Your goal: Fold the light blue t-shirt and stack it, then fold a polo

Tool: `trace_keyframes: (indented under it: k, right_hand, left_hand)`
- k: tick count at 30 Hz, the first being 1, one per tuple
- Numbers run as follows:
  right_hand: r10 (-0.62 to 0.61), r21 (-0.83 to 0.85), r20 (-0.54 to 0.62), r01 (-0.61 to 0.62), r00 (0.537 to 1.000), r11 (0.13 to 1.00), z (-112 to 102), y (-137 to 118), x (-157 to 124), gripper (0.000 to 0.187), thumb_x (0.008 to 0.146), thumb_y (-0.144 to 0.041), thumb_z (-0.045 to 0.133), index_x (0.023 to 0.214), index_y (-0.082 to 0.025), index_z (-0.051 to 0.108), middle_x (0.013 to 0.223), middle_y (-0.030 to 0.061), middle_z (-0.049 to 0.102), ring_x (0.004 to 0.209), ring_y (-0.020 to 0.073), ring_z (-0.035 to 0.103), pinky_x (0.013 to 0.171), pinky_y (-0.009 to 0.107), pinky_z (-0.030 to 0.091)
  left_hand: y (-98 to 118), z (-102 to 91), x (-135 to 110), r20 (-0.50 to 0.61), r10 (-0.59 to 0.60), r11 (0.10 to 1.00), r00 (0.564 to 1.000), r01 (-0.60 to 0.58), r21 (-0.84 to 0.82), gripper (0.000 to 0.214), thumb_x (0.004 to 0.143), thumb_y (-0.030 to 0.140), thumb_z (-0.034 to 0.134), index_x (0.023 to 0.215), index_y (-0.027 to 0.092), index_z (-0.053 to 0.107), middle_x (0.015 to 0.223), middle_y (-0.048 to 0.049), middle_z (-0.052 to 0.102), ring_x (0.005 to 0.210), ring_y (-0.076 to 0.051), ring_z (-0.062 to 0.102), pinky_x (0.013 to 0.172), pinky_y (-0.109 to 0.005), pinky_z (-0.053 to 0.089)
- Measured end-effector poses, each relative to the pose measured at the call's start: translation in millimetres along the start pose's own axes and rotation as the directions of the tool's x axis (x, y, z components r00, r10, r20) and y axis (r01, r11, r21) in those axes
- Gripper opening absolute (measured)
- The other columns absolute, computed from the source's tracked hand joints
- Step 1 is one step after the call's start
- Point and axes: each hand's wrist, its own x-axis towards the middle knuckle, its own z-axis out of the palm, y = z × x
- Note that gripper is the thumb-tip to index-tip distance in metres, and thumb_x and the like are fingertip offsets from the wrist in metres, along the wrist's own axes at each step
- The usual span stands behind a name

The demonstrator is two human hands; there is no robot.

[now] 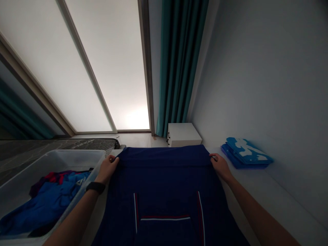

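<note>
One clear plastic bin [77,156] of blue clothes [48,201] sits just beside the left hand [107,168], whose fingers [114,159] pinch the top edge of a navy garment [164,184] lying on the white tabletop [282,191], the right hand [220,166] gripping the opposite corner to hold it spread, near a folded blue stack [244,154].

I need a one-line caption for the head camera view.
Left hand and right hand grip the edge of a navy garment, beside a clear plastic bin of blue clothes.

No legible text or labels
</note>
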Motion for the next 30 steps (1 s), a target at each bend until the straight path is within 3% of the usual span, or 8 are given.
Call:
trace_keyframes:
  k: [6, 10, 14, 18, 21, 25, 27, 30]
  right_hand:
    - [-0.035, -0.141, -0.049, 0.028, 0.998, 0.99, 6.5, -0.7, -3.1, 0.026, 0.075, -0.028, 0.052, 0.096, -0.024, 0.067, 0.091, 0.0069, 0.071, 0.093, 0.0256, 0.066, 0.079, 0.035, 0.047]
    - [-0.06, -0.178, -0.053, 0.05, 0.997, 0.983, 7.9, 1.2, -4.2, 0.025, 0.077, -0.029, 0.052, 0.096, -0.025, 0.068, 0.09, 0.0059, 0.071, 0.086, 0.0252, 0.065, 0.078, 0.036, 0.048]
    - [-0.081, -0.14, -0.041, 0.075, 0.996, 0.987, 7.6, 2.5, -4.8, 0.022, 0.075, -0.029, 0.051, 0.087, -0.026, 0.069, 0.083, 0.0036, 0.071, 0.075, 0.0234, 0.064, 0.072, 0.034, 0.048]
    - [-0.09, -0.122, -0.042, 0.084, 0.995, 0.989, 5.1, 1.0, -6.1, 0.023, 0.075, -0.028, 0.048, 0.082, -0.025, 0.07, 0.079, 0.0033, 0.07, 0.071, 0.0227, 0.063, 0.071, 0.034, 0.048]
    - [-0.036, -0.012, -0.037, 0.036, 0.999, 0.999, 3.7, -5.0, -4.8, 0.025, 0.074, -0.029, 0.047, 0.081, -0.023, 0.07, 0.074, 0.0029, 0.069, 0.064, 0.0207, 0.062, 0.066, 0.033, 0.049]
    - [-0.03, 0.326, -0.046, 0.043, 0.999, 0.944, 4.2, -30.3, 8.6, 0.025, 0.074, -0.033, 0.051, 0.086, -0.022, 0.069, 0.083, 0.0037, 0.07, 0.075, 0.0198, 0.063, 0.065, 0.029, 0.051]
    - [-0.015, 0.509, -0.015, 0.021, 1.0, 0.86, 3.8, -51.2, 21.9, 0.025, 0.073, -0.032, 0.054, 0.09, -0.022, 0.068, 0.089, 0.0036, 0.069, 0.081, 0.0186, 0.063, 0.068, 0.029, 0.052]
    - [0.033, 0.676, 0.08, -0.079, 0.996, 0.733, -0.1, -84.8, 46.4, 0.029, 0.072, -0.028, 0.055, 0.099, -0.025, 0.065, 0.093, 0.0013, 0.067, 0.084, 0.0168, 0.063, 0.071, 0.031, 0.056]
  left_hand:
    - [-11.3, 8.3, -5.4, -0.05, 0.09, 0.974, 0.995, -0.078, 0.213, 0.035, 0.08, 0.038, 0.053, 0.112, 0.023, 0.055, 0.087, -0.0079, 0.071, 0.084, -0.028, 0.068, 0.075, -0.035, 0.048]
    - [-12.4, 8.1, -5.2, 0.0, 0.13, 0.954, 0.991, -0.125, 0.271, 0.028, 0.085, 0.037, 0.049, 0.107, 0.025, 0.06, 0.089, -0.0068, 0.072, 0.087, -0.028, 0.068, 0.076, -0.033, 0.047]
    - [-12.0, 7.2, -4.7, 0.003, 0.16, 0.95, 0.987, -0.155, 0.272, 0.036, 0.087, 0.035, 0.045, 0.119, 0.025, 0.058, 0.084, -0.0047, 0.071, 0.079, -0.026, 0.068, 0.071, -0.031, 0.047]
    - [-13.8, 6.3, -3.5, 0.033, 0.176, 0.947, 0.984, -0.179, 0.266, 0.033, 0.086, 0.034, 0.042, 0.106, 0.025, 0.067, 0.083, -0.0053, 0.071, 0.082, -0.026, 0.067, 0.071, -0.031, 0.046]
    - [-11.8, 4.6, -2.5, 0.019, 0.166, 0.974, 0.986, -0.167, 0.15, 0.036, 0.084, 0.035, 0.043, 0.111, 0.024, 0.065, 0.076, -0.0035, 0.069, 0.075, -0.025, 0.065, 0.067, -0.03, 0.046]
    - [8.5, 2.7, 1.8, 0.04, 0.121, 0.981, 0.992, -0.113, -0.161, 0.033, 0.078, 0.039, 0.051, 0.099, 0.021, 0.069, 0.086, -0.0048, 0.069, 0.079, -0.023, 0.063, 0.061, -0.027, 0.047]
    - [26.2, 2.3, 8.2, 0.059, 0.082, 0.927, 0.995, -0.055, -0.372, 0.031, 0.072, 0.038, 0.058, 0.095, 0.02, 0.069, 0.096, -0.0057, 0.069, 0.086, -0.023, 0.063, 0.06, -0.026, 0.048]
    - [54.3, 0.7, 24.3, 0.128, 0.052, 0.756, 0.99, 0.044, -0.653, 0.033, 0.066, 0.029, 0.063, 0.098, 0.018, 0.068, 0.097, -0.0063, 0.068, 0.09, -0.021, 0.063, 0.067, -0.026, 0.053]
